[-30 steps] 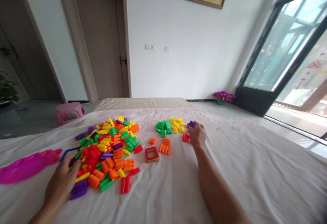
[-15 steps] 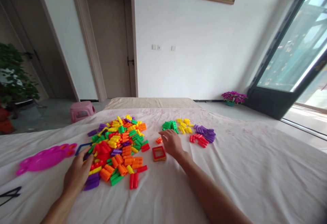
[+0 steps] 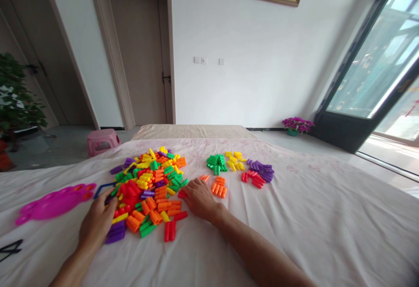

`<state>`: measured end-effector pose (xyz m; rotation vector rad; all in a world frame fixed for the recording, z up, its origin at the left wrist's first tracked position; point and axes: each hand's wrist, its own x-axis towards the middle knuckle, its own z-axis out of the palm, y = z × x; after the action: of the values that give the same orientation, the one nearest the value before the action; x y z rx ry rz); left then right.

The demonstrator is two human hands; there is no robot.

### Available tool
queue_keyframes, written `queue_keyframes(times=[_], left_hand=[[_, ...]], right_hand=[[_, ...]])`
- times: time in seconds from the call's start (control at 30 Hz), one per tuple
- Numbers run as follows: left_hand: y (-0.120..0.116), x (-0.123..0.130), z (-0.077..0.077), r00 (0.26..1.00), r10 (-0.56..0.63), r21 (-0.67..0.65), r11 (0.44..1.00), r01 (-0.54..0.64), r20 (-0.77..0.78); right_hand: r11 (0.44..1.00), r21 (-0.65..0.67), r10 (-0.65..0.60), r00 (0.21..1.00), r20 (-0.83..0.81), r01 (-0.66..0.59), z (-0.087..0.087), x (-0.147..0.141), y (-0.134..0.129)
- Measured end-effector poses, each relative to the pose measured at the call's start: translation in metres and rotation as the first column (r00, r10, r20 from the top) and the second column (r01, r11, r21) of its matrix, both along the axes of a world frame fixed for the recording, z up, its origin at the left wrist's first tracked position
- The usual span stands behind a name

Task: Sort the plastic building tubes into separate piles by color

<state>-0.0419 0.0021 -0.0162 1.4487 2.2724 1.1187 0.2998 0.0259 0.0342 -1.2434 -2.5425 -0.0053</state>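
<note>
A mixed heap of plastic building blocks (image 3: 153, 191) in red, orange, yellow, green and purple lies on the cloth. My left hand (image 3: 96, 221) rests at the heap's left edge, thumb and fingers apart, next to a blue frame piece (image 3: 104, 187). On the heap's right side, my right hand (image 3: 199, 199) has its fingers curled down onto a red block (image 3: 182, 194); the fingertips are partly hidden. Beyond that hand lie orange blocks (image 3: 219, 187). Sorted groups sit farther back: green blocks (image 3: 216, 163), yellow blocks (image 3: 235, 160), purple blocks (image 3: 262, 170) and red blocks (image 3: 253, 178).
A pink plastic tray-like piece (image 3: 54, 204) lies left of the heap, with a black strap-like object (image 3: 11, 248) nearer me. The bed-like surface has a rumpled pale cloth (image 3: 310, 226). A pink stool (image 3: 104, 142) stands beyond its left edge.
My right hand has moved left and toward me, from beside the green group to the heap's edge. Orange blocks now show where it was, and it covers the square frames. My left hand stays put.
</note>
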Motion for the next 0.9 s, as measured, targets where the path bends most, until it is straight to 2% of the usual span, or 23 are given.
queue_keyframes(times=[0.13,0.2,0.33,0.4,0.5,0.63,0.7,0.8,0.9], left_hand=[[0.002,-0.003,-0.003,1.0,-0.003,-0.001,1.0,0.003,-0.005],[0.002,-0.003,-0.003,1.0,-0.008,-0.012,1.0,0.008,-0.004],[0.0,-0.001,0.002,1.0,-0.017,-0.034,0.999,0.016,-0.013],[-0.001,0.0,0.005,1.0,-0.012,-0.035,0.999,0.011,-0.021],[-0.001,0.001,0.005,1.0,-0.01,-0.023,1.0,0.009,-0.02],[-0.001,0.0,0.005,0.999,-0.019,-0.03,0.999,0.018,-0.026],[-0.001,0.0,0.004,0.999,-0.016,-0.035,0.999,0.016,-0.028],[-0.001,0.0,0.004,1.0,-0.018,-0.027,0.999,0.017,-0.025],[0.0,-0.001,0.003,1.0,-0.016,-0.03,0.999,0.015,-0.024]], right_hand=[[1.0,-0.009,0.004,1.0,-0.004,-0.004,-0.001,0.001,-0.001],[0.999,0.012,-0.031,0.999,-0.043,0.032,0.003,0.007,0.003],[0.961,0.031,-0.267,0.952,-0.15,0.274,0.022,0.037,0.021],[0.908,-0.008,-0.415,0.894,-0.169,0.419,0.034,0.059,0.03],[0.796,-0.102,-0.605,0.789,-0.112,0.596,0.051,0.096,0.04],[0.669,-0.213,-0.725,0.688,0.025,0.712,0.064,0.144,0.045],[0.603,-0.233,-0.775,0.63,0.054,0.763,0.063,0.166,0.047],[0.491,-0.23,-0.852,0.518,0.071,0.84,0.053,0.191,0.051],[0.447,-0.25,-0.868,0.484,0.111,0.859,0.038,0.205,0.053]])
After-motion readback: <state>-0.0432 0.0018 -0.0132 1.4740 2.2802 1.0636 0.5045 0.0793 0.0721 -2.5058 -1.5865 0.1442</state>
